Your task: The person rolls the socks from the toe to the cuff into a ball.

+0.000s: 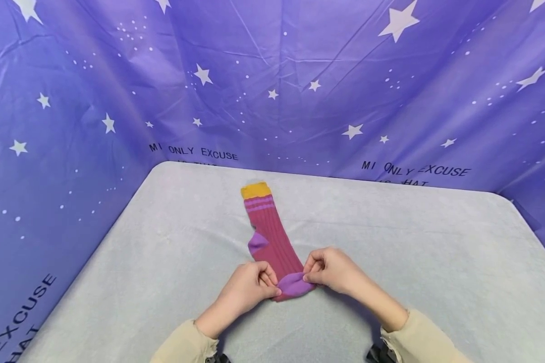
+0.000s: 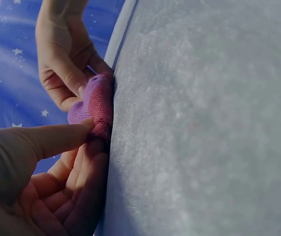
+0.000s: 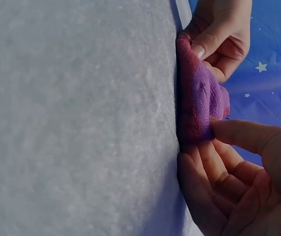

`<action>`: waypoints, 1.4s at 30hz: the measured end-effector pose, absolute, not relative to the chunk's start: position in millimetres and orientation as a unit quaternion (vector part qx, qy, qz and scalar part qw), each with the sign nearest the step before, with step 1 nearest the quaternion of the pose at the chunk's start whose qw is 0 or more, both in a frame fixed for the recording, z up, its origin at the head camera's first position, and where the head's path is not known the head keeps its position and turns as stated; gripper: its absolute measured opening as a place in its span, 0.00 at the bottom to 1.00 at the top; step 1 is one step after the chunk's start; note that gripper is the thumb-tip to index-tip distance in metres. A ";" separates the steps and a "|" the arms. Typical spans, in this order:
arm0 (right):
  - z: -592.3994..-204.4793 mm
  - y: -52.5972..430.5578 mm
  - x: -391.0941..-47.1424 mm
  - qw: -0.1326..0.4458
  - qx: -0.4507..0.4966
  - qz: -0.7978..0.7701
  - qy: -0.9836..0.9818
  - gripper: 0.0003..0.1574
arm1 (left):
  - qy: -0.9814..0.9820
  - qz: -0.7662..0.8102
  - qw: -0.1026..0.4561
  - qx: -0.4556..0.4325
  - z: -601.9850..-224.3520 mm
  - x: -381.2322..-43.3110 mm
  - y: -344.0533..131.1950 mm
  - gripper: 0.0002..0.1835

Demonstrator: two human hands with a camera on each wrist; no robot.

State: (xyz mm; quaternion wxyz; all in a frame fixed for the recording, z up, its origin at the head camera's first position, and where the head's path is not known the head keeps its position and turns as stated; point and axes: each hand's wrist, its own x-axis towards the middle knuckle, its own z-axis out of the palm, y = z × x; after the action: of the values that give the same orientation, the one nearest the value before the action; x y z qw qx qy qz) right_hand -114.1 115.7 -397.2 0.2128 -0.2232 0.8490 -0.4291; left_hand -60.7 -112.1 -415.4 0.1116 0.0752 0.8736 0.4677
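Note:
A maroon ribbed sock (image 1: 279,242) lies on the table, its yellow cuff (image 1: 256,190) toward the back and its purple heel (image 1: 257,243) pointing left. The purple toe (image 1: 295,285) is folded over at the near end. My left hand (image 1: 250,287) pinches the left side of that folded end between thumb and fingers. On the opposite side my right hand (image 1: 333,269) pinches the fold's right edge. Both wrist views show the toe end as a small roll, purple over maroon, with the left thumb (image 2: 64,140) and the right thumb (image 3: 246,135) pressed against it.
A pale grey cloth covers the table (image 1: 413,262), which has rounded back corners. Behind and to the left hangs a purple-blue curtain (image 1: 281,75) with white stars and black lettering. Beige sleeves (image 1: 186,345) cover the forearms.

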 end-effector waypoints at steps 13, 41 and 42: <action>-392.6 113.0 -103.2 0.091 -0.287 -0.315 0.900 0.13 | 0.883 0.432 0.054 0.173 -415.3 -55.7 -105.9 0.12; -404.4 125.6 -110.9 0.095 -0.408 -0.315 0.851 0.12 | 0.931 0.278 0.071 0.226 -399.9 -57.9 -103.8 0.17; -404.9 125.6 -110.8 0.095 -0.406 -0.318 0.852 0.11 | 0.929 0.286 0.070 0.222 -400.8 -57.8 -104.9 0.15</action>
State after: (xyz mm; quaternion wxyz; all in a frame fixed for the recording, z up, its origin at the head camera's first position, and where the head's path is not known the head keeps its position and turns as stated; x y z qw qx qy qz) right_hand -110.8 125.6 -404.9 0.0946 -0.4056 0.8516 -0.3182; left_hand -57.8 -104.9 -400.8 0.0697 0.2221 0.9295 0.2862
